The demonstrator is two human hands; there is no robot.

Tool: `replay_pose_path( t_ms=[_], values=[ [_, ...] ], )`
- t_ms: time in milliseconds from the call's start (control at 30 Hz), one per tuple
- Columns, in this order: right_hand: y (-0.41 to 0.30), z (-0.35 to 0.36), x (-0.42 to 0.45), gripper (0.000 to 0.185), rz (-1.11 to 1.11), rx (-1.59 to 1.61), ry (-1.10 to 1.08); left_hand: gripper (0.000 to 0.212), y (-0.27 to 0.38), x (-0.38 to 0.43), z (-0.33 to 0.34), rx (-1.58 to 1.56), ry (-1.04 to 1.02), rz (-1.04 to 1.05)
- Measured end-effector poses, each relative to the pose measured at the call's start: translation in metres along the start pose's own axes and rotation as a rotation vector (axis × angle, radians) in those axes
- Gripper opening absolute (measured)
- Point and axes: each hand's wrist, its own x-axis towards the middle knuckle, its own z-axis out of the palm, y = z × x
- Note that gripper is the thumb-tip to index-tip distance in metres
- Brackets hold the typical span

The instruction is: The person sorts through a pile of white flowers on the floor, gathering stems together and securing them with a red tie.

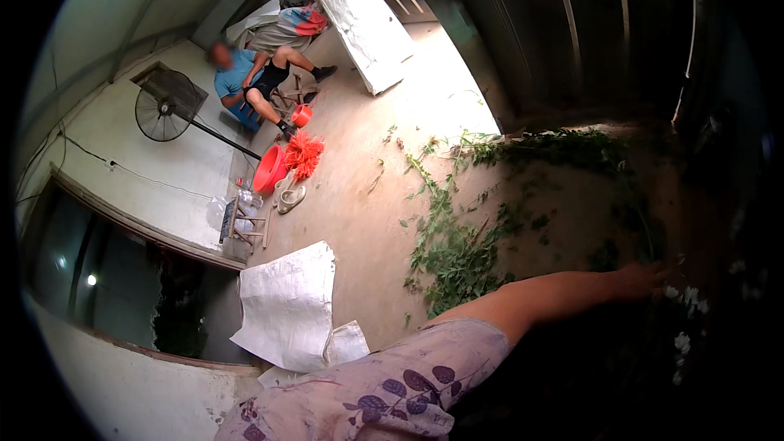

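Note:
From the lower left my left arm reaches across in a pale sleeve with a purple leaf print. My left hand (pixel 640 282) is in deep shadow at the right, beside small white flowers (pixel 691 299). Its fingers blur into the dark, so whether it grips a stem is unclear. Cut leafy green stems (pixel 456 251) are strewn over the concrete floor above my forearm. A denser row of green stems (pixel 563 146) lies along the foot of the dark metal door (pixel 588 30). My right hand is out of view.
A person (pixel 236 76) sits on a low seat near the wall. Close by are a standing fan (pixel 164 107), a red basin (pixel 268 170), a bundle of red strips (pixel 304 155) and sandals (pixel 290 198). White woven sacking (pixel 288 306) lies nearer; a large white slab (pixel 364 24) leans by the doorway.

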Motion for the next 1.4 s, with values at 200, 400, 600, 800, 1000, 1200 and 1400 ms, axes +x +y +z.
replay_pose_path(
  t_ms=[200, 400, 600, 800, 1000, 1200, 1400],
  values=[
    [-0.012, 0.006, 0.0, 0.079, -0.03, 0.044, -0.047, 0.047, -0.005, 0.009, 0.044, 0.033, -0.229, 0.031],
    [0.024, -0.01, -0.036, 0.077, 0.094, 0.255, -0.014, 0.064, -0.021, 0.004, 0.043, -0.268, -0.364, -0.038],
    [-0.057, -0.032, -0.067, 0.07, 0.029, 0.313, 0.1, 0.028, -0.107, -0.092, -0.047, -0.311, -0.371, -0.11],
    [-0.051, -0.082, -0.091, 0.057, 0.184, 0.107, 0.237, 0.033, 0.049, -0.033, -0.165, -0.752, -0.259, -0.478],
    [-0.1, -0.093, -0.118, 0.049, 0.211, 0.521, 0.083, 0.05, 0.121, -0.022, -0.074, -0.917, -0.494, -0.428],
    [-0.132, -0.079, -0.177, 0.048, -0.233, 0.528, -0.003, 0.078, 0.169, -0.028, -0.02, -1.488, -0.55, -0.942],
    [-0.147, -0.074, -0.162, 0.044, -0.199, 0.717, -0.232, 0.064, 0.152, -0.006, -0.02, -2.103, -0.004, -1.034]
  ],
)
